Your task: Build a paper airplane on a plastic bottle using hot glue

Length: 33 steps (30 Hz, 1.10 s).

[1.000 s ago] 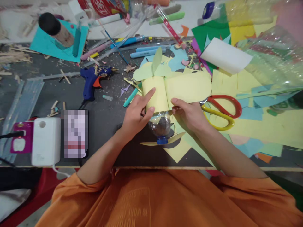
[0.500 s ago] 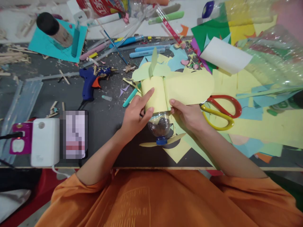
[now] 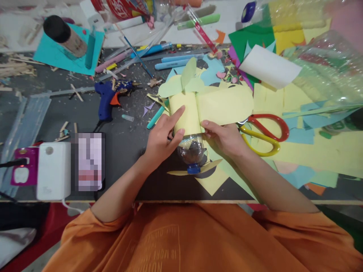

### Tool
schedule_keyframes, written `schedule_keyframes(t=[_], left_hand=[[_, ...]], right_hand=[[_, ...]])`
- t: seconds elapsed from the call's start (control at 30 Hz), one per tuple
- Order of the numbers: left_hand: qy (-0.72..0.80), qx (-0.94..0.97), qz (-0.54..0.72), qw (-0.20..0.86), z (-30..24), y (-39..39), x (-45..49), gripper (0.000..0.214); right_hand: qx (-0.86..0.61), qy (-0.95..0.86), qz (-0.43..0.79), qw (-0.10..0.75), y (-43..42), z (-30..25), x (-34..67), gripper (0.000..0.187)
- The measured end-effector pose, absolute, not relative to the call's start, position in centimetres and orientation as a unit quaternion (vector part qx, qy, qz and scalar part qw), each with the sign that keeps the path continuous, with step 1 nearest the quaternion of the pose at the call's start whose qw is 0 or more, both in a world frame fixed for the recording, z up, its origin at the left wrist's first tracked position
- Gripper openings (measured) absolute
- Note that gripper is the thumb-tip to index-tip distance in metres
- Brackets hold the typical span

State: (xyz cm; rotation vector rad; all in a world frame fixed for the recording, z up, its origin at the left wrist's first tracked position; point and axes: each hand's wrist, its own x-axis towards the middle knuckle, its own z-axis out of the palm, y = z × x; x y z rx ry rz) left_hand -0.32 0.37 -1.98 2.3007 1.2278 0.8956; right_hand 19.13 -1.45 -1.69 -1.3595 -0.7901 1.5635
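Note:
A clear plastic bottle lies with its blue cap toward me, its body wrapped in yellow paper. My left hand grips the wrapped body from the left, index finger and thumb on top; its other fingers are partly hidden. Out to the right of the wrap extends a rounded yellow paper wing. My right hand pinches the wing's near edge beside the bottle. Pale green paper pieces sit at the far end, one of them standing up. A yellow paper strip is at the cap.
Scissors with red and yellow handles lie right of my right hand, among paper sheets and scraps. To the left are a blue glue gun, a phone and a white power bank. Markers lie beyond the bottle.
The wing's outer end has shifted slightly left, and my right fingertips have moved a little toward the bottle. The upright green piece now leans right and shows more of its face.

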Motion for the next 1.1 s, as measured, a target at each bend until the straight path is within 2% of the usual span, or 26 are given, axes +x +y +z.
schedule_keyframes(t=[0.43,0.77,1.1], left_hand=[[0.447,0.799,0.326,0.236,-2.31,0.63,-0.20,0.052],[0.453,0.783,0.330,0.271,-2.36,0.77,-0.18,0.044],[0.440,0.780,0.349,0.277,-2.65,0.87,-0.13,0.043]], right_hand=[[-0.541,-0.327,0.636,0.443,-1.45,-1.69,19.13,0.037],[-0.543,-0.324,0.651,0.420,-1.38,-1.53,19.18,0.040],[-0.531,-0.311,0.657,0.436,-1.39,-1.77,19.08,0.040]])
